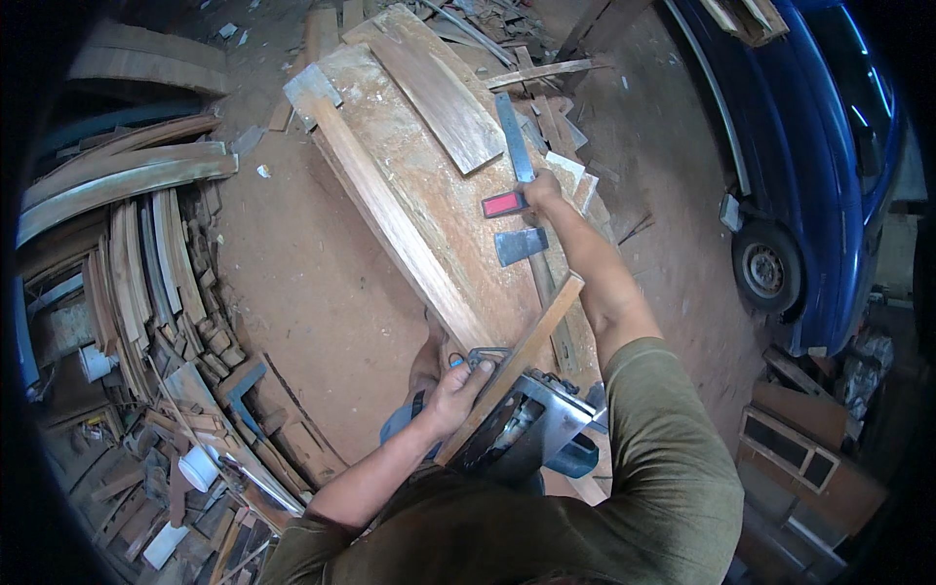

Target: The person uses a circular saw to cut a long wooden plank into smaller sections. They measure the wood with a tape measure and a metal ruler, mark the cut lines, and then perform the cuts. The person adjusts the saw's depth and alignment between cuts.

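Right fingers (538, 185) around the metal square (514, 146), left fingers (479, 373) apparently against a wooden strip (526, 349).

Flr (292, 292) is showing reddish-brown, dusty, w/ bits of debris. L side: long boards (127, 180) are lying stacked, some curving in view (fisheye); offcuts are cluttering the flr below, w/ white bucket (200, 469) sitting among them. Bench (366, 102) is standing mid-rm, sawdust on top. Scrap wood (551, 70) is lying nr its far end. R side: blue veh. (770, 117) is standing w/ 1 wheel (765, 270) showing; its window (863, 93) is reflecting bluish-white light streaks. Lwr R: wood-framed panel (829, 472) is resting nr other boards, clear plastic (866, 375) bunching nearby.
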The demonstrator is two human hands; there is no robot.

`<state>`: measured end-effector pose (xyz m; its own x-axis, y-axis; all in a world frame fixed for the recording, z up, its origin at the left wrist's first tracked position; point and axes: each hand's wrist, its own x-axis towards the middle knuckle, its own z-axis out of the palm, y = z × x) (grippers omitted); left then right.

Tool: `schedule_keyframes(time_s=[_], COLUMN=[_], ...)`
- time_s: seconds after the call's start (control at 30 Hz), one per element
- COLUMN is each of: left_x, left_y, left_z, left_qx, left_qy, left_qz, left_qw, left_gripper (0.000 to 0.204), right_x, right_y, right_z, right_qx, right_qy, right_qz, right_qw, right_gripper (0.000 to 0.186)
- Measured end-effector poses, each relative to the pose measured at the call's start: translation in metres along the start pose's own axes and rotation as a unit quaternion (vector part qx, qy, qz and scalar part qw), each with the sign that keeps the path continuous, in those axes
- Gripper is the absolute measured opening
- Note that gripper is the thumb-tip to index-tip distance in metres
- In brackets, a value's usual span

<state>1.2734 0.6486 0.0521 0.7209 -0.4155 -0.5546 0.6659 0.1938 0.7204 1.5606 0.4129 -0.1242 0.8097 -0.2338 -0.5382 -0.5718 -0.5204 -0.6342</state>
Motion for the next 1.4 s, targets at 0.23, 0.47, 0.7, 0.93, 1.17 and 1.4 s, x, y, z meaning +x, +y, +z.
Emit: schedule_keyframes(time_s=[0.23, 0.47, 0.7, 0.93, 1.17, 1.4], left_x=[-0.009, -0.034, -0.045, -0.059, -0.067, -0.061], left_y=[-0.009, 0.0, -0.025, -0.024, -0.023, -0.017], left_z=[0.0, 0.032, 0.058, 0.052, 0.052, 0.04], left_qx=[-0.088, 0.002, -0.016, -0.06, -0.087, 0.019], left_qy=[0.009, 0.025, 0.031, -0.026, -0.017, -0.002], left_qz=[-0.099, -0.047, 0.056, 0.08, 0.066, 0.059], left_qw=[0.991, 0.999, 0.998, 0.995, 0.994, 0.998], left_gripper=[0.036, 0.039, 0.037, 0.037, 0.036, 0.039], right_x=[-0.061, -0.238, -0.424, -0.496, -0.501, -0.48], right_y=[0.062, 0.119, 0.161, 0.227, 0.215, 0.151], right_z=[-0.064, -0.179, -0.214, -0.201, -0.178, -0.191], right_qx=[0.061, 0.238, 0.168, 0.324, 0.369, 0.136], right_qy=[0.108, 0.021, 0.104, 0.1, -0.006, 0.029], right_qz=[-0.064, -0.034, -0.001, -0.031, -0.033, -0.144], right_qw=[0.99, 0.97, 0.98, 0.94, 0.929, 0.98], right_gripper=[0.032, 0.021, 0.015, 0.024, 0.027, 0.037])
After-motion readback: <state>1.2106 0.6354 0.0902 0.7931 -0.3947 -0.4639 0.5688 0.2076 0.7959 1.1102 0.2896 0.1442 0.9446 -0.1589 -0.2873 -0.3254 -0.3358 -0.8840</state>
